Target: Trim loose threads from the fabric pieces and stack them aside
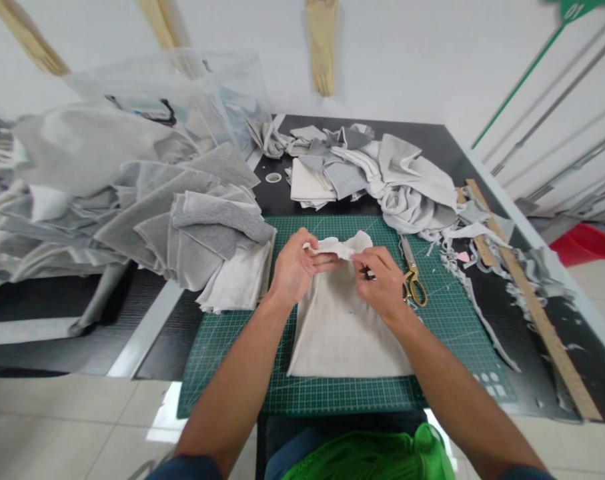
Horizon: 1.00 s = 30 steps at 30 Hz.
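A cream piece of fabric [349,327] lies on the green cutting mat [232,353], its far edge lifted and gathered. My left hand [298,263] grips that raised edge from the left, thumb on top and fingers stretched beneath. From the other side my right hand [382,277] pinches the same edge, its fingers curled. Something small and dark shows by the right fingers; I cannot make out what it is. Just right of that hand, gold-handled scissors [413,283] rest on the mat.
Grey and cream fabric pieces [207,220] are heaped at left, before a clear plastic bin [172,93]. More cloth [352,163] is piled at the back. A tape roll [273,178], fabric scraps [475,307] and a wooden ruler [542,320] lie on the black table.
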Motion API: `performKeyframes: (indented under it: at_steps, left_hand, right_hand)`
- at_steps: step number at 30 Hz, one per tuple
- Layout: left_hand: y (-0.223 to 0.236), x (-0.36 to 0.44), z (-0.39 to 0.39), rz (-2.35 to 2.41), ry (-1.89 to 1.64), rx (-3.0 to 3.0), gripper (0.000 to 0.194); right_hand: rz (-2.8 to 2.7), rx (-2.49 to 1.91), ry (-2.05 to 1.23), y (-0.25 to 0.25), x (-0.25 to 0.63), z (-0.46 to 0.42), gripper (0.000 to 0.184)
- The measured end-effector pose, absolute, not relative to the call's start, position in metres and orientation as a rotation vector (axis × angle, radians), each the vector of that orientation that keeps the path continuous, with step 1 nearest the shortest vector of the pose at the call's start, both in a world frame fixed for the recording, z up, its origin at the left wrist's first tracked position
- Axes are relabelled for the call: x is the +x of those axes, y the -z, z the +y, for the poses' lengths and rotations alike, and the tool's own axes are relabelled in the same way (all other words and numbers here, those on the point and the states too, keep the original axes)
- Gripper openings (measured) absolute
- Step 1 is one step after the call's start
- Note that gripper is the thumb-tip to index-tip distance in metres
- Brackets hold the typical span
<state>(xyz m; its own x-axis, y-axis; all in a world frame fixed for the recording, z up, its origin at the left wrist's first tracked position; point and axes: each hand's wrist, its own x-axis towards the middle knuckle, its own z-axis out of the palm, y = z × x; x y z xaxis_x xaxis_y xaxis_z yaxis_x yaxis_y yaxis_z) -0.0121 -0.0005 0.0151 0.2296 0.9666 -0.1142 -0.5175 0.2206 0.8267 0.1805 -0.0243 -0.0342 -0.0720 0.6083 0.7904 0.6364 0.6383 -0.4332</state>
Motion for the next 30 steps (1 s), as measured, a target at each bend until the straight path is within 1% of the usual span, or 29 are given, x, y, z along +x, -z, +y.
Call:
performKeyframes:
  at_steps: [3, 5, 9, 14, 18, 24, 30]
  left_hand:
    - [-0.0093, -0.0075, 0.0001, 0.871, -1.278, 0.781, 0.046]
    - [-0.0064, -0.0062, 0.0004, 0.895, -1.338, 0.800, 0.047]
    - [-0.0046, -0.0074, 0.0017, 0.869, -1.362, 0.823, 0.033]
    - [-0.0053, -0.0078, 0.0031, 0.829, -1.332, 0.827, 0.033]
    - [-0.0066, -0.0069, 0.0026, 0.776, -1.316, 0.757, 0.032]
    - [-0.0080, -0.0072, 0.0014, 0.749, -1.290, 0.771, 0.036]
    - [-0.0102, -0.0066, -0.0007, 0.735, -1.285, 0.794, 0.034]
  right_hand:
    - [-1.848, -1.053, -0.082, 0.0352, 0.1793, -0.0231, 0.034]
    - [-1.859, -1.116, -0.150, 0.0335, 0.1784, -0.0234, 0.031]
    - [-1.760, -1.231, -0.226, 0.0284, 0.1776, -0.0248, 0.034]
    - [-1.771, -1.164, -0.207, 0.0272, 0.1777, -0.0231, 0.031]
    - [-1.751, -1.095, -0.171, 0.0289, 0.1777, -0.0221, 0.034]
    - [-1.762, -1.127, -0.172, 0.0311, 0.1780, -0.0233, 0.036]
    - [-1.757, -1.132, -0.140, 0.0305, 0.1788, -0.0237, 0.036]
